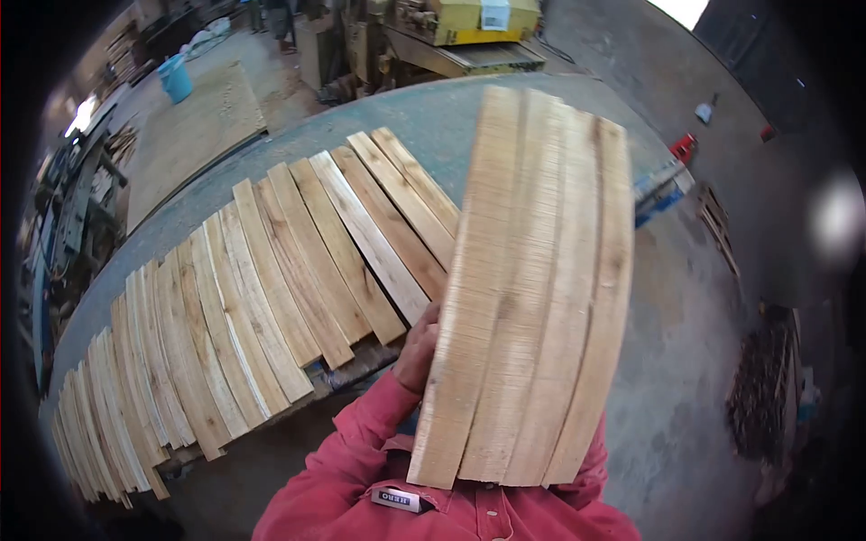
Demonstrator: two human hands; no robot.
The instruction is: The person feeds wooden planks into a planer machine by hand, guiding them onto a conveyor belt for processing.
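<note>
Several wooden planks [532,288] are held together side by side, upright in front of my chest, their long faces toward the camera. My left hand [420,350] is closed against the left side of this bundle, its fingertips partly hidden behind the wood. The planks hide my right hand; only a bit of the red right sleeve [594,464] shows past their lower right edge. To the left, a long row of loose wooden planks [262,288] lies side by side on a green-grey table [316,135], some ends sticking out over its near edge.
A yellow machine [478,22] stands beyond the table. A blue bucket [175,78] sits near a large flat board [203,135] at the back left. At the right, a blue clamp-like part [663,194] juts from the table edge, and a dark pile [762,388] lies on the floor.
</note>
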